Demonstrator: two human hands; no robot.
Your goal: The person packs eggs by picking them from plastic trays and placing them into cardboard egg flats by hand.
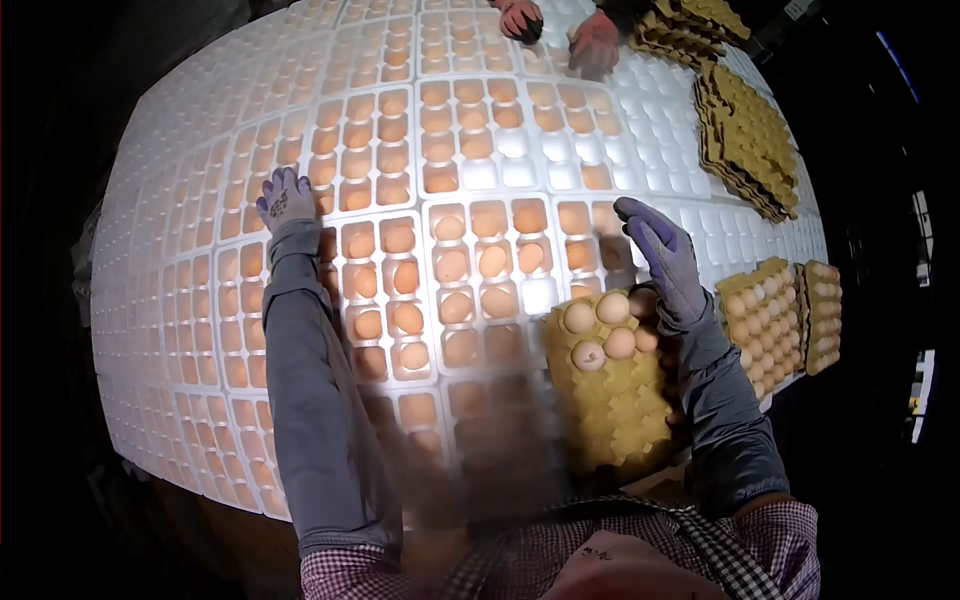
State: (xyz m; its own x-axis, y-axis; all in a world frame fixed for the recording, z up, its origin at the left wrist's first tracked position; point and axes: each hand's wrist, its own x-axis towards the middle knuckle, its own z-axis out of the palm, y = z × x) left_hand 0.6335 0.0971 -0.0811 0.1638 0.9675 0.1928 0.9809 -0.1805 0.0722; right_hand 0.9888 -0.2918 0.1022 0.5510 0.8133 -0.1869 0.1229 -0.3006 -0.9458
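My left hand (287, 199), in a grey-purple glove, rests on the white egg trays at the left, its fingers spread over brown eggs and holding nothing. My right hand (661, 252), gloved alike, hovers over the trays right of centre, fingers bent, thumb and forefinger near each other; whether an egg is behind them is hidden. Below it, a yellow-brown pulp tray (615, 410) holds several eggs (612, 308) at its far end, its near cups bare. White foam trays (435, 205) with brown eggs (492, 262) spread around both hands.
A co-worker's two hands in red and black gloves (594, 45) work at the far edge. Stacked pulp trays (750, 140) stand at the back right. Two egg-filled pulp trays (765, 325) lie at the right edge. Some foam cups (650, 110) hold no eggs.
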